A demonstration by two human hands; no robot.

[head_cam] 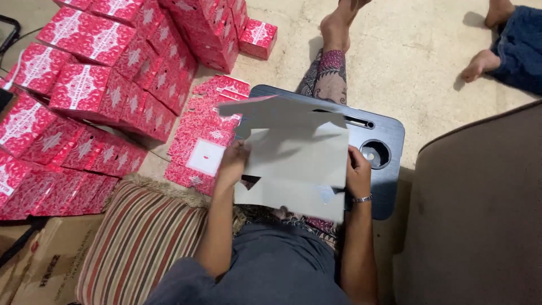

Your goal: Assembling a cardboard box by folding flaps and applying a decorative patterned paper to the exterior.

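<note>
We sit on a beige floor (429, 51) with one dark lap tray (384, 135) and one striped cushion (141, 237). Both hands, left (232, 161) and right (357, 169), grip one flat grey carton (296, 155); the red boxes (90, 90) are too many to count.

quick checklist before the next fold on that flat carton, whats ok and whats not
1. Both hands on the flat carton blank: ok. The left hand grips its left edge, the right hand its right edge.
2. Blank turned grey side up: ok, the red print shows only at its top left corner.
3. Blank over the dark lap tray: ok, though whether it rests on it or is lifted, cannot tell.
4. Fold lines easy to see: cannot tell, the blank is motion-blurred.
5. More flat blanks within reach: ok, a red pile lies just left of the tray.
6. Finished red boxes out of the way: ok, stacked further left.
</note>
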